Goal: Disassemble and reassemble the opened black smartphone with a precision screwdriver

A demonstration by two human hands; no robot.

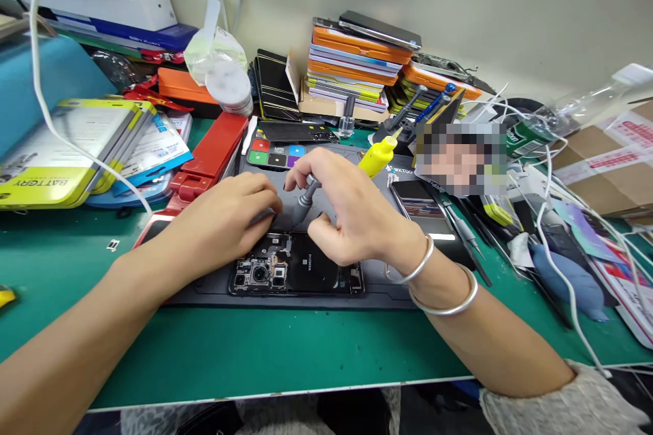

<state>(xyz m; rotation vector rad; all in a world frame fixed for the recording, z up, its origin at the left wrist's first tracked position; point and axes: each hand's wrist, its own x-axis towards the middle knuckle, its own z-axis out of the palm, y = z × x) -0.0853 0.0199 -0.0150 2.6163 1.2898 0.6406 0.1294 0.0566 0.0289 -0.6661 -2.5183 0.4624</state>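
An opened smartphone (321, 272) lies flat on a dark grey work mat (214, 292), its camera modules and black battery exposed. My right hand (352, 211) is over it, fingers curled around a grey screwdriver (303, 204) that stands tilted above the phone's far edge. Its tip is hard to make out. At the phone's upper left, my left hand (245, 214) has its fingers bent and pressed together. Whatever those fingers hold, if anything, is hidden.
A yellow bottle (377, 156) and another phone (418, 200) sit behind my right hand. Left of the mat are a red tool (211, 156) and battery packs (66, 149). Boxes (352, 61) are stacked at the back. Tweezers, cables and a plastic bottle (571, 102) crowd the right.
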